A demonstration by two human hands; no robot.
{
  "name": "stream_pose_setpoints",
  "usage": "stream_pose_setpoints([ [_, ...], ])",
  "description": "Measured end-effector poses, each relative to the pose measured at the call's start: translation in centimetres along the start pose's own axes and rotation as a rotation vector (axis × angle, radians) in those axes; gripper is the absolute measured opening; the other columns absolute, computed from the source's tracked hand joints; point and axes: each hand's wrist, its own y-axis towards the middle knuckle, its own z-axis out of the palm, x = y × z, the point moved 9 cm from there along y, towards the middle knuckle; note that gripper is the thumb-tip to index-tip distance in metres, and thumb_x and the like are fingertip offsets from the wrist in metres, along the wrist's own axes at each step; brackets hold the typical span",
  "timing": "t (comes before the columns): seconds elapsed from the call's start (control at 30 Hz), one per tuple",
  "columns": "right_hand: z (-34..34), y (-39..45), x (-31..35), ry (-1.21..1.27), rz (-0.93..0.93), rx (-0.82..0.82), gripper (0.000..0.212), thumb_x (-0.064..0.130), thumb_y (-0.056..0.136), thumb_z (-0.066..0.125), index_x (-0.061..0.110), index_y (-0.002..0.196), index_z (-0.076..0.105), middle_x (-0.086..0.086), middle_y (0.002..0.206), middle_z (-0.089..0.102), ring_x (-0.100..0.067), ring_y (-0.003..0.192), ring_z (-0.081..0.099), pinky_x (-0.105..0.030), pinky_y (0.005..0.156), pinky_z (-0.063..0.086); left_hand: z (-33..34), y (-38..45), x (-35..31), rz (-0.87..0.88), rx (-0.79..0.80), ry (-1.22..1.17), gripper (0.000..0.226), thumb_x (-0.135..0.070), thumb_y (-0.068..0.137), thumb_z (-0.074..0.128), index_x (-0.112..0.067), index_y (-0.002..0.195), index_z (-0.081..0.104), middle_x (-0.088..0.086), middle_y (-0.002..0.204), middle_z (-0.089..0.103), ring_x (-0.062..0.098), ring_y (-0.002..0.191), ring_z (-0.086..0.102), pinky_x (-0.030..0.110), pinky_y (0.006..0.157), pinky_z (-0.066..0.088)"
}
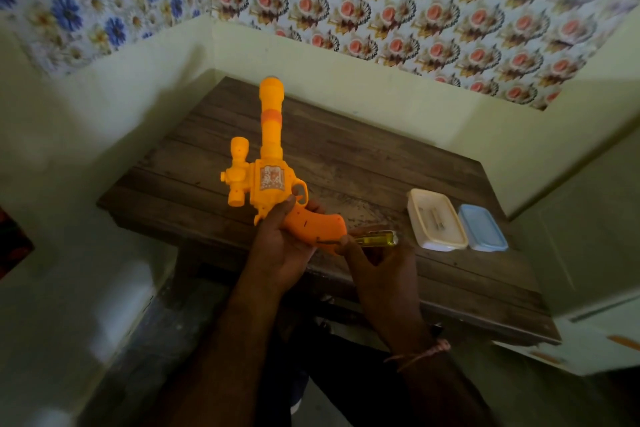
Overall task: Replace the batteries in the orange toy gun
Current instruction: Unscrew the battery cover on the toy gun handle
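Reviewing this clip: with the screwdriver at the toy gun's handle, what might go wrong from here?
1. The toy gun is held in the air by the left hand alone, not braced on the wooden table; the screwdriver in the right hand may slip off the handle toward the left palm.
2. A loosened screw could drop to the floor, since the handle sits near the table's front edge.
3. The dim light may make seating the tip hard.
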Motion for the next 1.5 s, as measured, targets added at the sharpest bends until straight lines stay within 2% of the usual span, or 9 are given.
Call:
stream_pose_setpoints([
  [0.13,0.0,0.3,0.3,-0.018,-0.046,-0.031,0.005,0.026,0.084,0.071,0.021,0.086,0.071,0.008,0.076,0.072,0.001,0.070,0.066,-0.012,0.060,0.049,0.3,-0.2,0.2,-0.018,-0.021,-0.026,0.043,-0.019,0.082,0.059,-0.014,0.125,0.054,0.012,0.094,0.063,0.024,0.088,0.061,0.045,0.077,0.054],
  [0.3,0.0,0.5,0.3,-0.041,-0.052,-0.038,0.004,0.023,0.083,0.072,0.023,0.084,0.069,0.012,0.075,0.071,0.004,0.071,0.065,-0.008,0.062,0.048,0.0,-0.1,0.2,-0.026,-0.037,-0.032,0.043,-0.019,0.083,0.060,-0.014,0.125,0.056,0.014,0.099,0.062,0.026,0.092,0.061,0.050,0.091,0.047],
  [0.4,0.1,0.5,0.2,-0.079,-0.059,-0.020,0.005,0.025,0.083,0.072,0.022,0.086,0.069,0.010,0.075,0.071,0.001,0.071,0.066,-0.016,0.063,0.052,0.1,-0.3,0.1,-0.018,-0.033,-0.018,0.031,-0.018,0.089,0.055,-0.013,0.120,0.057,0.014,0.095,0.064,0.025,0.089,0.062,0.047,0.080,0.051],
  [0.5,0.4,0.7,0.0,-0.134,-0.047,0.006,0.007,0.029,0.082,0.071,0.022,0.085,0.069,0.009,0.073,0.070,-0.001,0.067,0.065,-0.022,0.060,0.053,0.0,-0.4,0.1,-0.002,-0.058,-0.003,0.047,-0.020,0.082,0.060,-0.014,0.129,0.054,0.014,0.095,0.066,0.026,0.091,0.063,0.046,0.070,0.055],
  [0.6,0.5,0.7,0.2,-0.175,-0.062,0.003,0.007,0.028,0.080,0.073,0.023,0.083,0.070,0.009,0.072,0.071,-0.002,0.066,0.066,-0.027,0.062,0.055,-0.2,-0.2,0.1,0.005,-0.074,0.007,0.061,-0.021,0.079,0.063,-0.013,0.138,0.048,0.014,0.095,0.066,0.027,0.092,0.063,0.048,0.076,0.052],
  [0.93,-0.2,0.8,1.2,-0.159,-0.059,0.004,0.010,0.031,0.083,0.071,0.024,0.090,0.071,0.010,0.073,0.071,0.001,0.064,0.065,-0.019,0.056,0.050,-0.1,-0.3,0.1,0.003,-0.044,0.024,0.039,-0.021,0.094,0.053,-0.015,0.132,0.052,0.013,0.091,0.068,0.025,0.088,0.065,0.044,0.069,0.055],
  [1.17,0.1,1.1,0.7,-0.213,-0.029,0.012,0.014,0.034,0.082,0.071,0.024,0.093,0.070,0.011,0.075,0.070,0.002,0.065,0.064,-0.016,0.056,0.047,-0.6,-0.2,0.2,-0.005,-0.078,0.021,0.045,-0.020,0.094,0.055,-0.015,0.138,0.049,0.014,0.096,0.067,0.027,0.093,0.064,0.045,0.068,0.054],
  [1.37,0.4,1.5,1.9,-0.194,-0.052,0.090,0.010,0.018,0.082,0.071,0.026,0.089,0.071,0.009,0.071,0.069,0.000,0.064,0.063,-0.011,0.053,0.047,-0.3,-0.1,0.2,-0.013,-0.054,0.034,0.037,-0.021,0.093,0.055,-0.015,0.129,0.052,0.012,0.092,0.067,0.025,0.090,0.063,0.043,0.071,0.050],
  [1.5,0.8,1.4,2.7,-0.227,-0.038,0.159,0.015,0.031,0.088,0.063,0.022,0.078,0.069,-0.001,0.069,0.069,-0.012,0.062,0.064,-0.030,0.057,0.051,-0.1,0.1,0.2,0.008,0.006,0.058,0.050,-0.023,0.082,0.062,-0.015,0.130,0.053,0.011,0.096,0.063,0.025,0.095,0.061,0.051,0.093,0.048],
])
